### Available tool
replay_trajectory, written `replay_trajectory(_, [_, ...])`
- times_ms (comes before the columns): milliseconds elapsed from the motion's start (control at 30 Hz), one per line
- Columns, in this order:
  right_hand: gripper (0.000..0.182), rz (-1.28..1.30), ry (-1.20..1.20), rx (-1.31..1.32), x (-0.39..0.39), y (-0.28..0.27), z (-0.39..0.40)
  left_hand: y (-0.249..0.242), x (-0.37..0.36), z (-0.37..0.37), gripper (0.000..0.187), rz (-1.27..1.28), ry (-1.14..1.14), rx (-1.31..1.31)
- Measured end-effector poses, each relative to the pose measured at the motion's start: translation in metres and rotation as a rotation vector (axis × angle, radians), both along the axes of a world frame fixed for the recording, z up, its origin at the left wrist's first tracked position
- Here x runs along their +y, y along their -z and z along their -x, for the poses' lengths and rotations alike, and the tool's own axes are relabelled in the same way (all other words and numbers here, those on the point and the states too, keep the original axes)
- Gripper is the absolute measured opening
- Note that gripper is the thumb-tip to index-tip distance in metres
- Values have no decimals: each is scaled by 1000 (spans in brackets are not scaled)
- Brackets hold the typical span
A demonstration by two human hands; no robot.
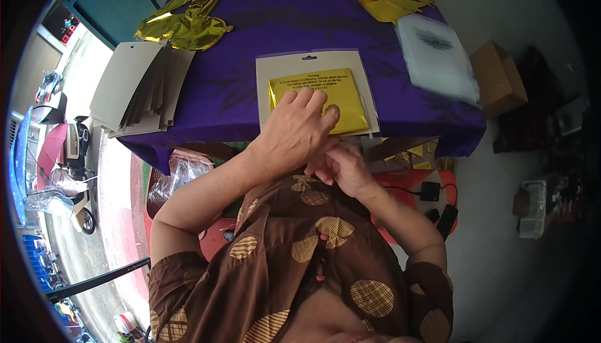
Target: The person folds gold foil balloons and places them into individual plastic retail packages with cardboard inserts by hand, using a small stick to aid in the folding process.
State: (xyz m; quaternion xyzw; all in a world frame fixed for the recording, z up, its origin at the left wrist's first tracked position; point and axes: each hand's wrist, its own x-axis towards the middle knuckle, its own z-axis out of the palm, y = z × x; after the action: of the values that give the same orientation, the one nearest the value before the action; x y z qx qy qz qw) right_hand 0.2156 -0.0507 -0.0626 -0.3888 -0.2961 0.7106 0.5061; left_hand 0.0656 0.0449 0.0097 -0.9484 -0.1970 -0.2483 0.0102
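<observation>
On the purple tablecloth (282, 27), at its front edge, lies a pale card (262, 86) bearing a gold packet (352, 96). Fingers curled, the left hand (297, 121) covers the packet's near-left part; the right hand (343, 166), half-bent, is just below it, any grip unclear.

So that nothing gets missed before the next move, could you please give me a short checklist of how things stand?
1. Gold packet lying over the pale card: ok.
2. Card's hang slot uncovered: ok, it shows near the far edge.
3. Printed warning facing up: ok.
4. Packet clear of the hands: not ok, the left hand covers part of it.
5. Packet's near left corner flat: cannot tell, the left hand hides it.
6. Clear bags available: ok, stacked to the card's right.
</observation>
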Motion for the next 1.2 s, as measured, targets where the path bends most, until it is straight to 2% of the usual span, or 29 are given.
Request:
replay_trajectory(400, [42,22,5,30,-3,2,1,3,5,-2,37,30,-22,4])
replay_trajectory(600, [39,4,5,-41,-4,-1,-2,1,1,-4,35,39,-36,-25])
replay_trajectory(700, [45,-96,-4,21,0,8,-8,-3,-1,-7,36,51,-45,-18])
replay_trajectory(800, [41,-42,180,-69,0,-4,-4,0,1,-12,36,24,-69,-21])
replay_trajectory(900, [42,-110,229,-160,-1,-1,-4,2,1,-14,37,-5,-93,-9])
replay_trajectory(1200, [41,-139,217,-225,-2,0,-6,5,-1,-16,41,-12,-143,-22])
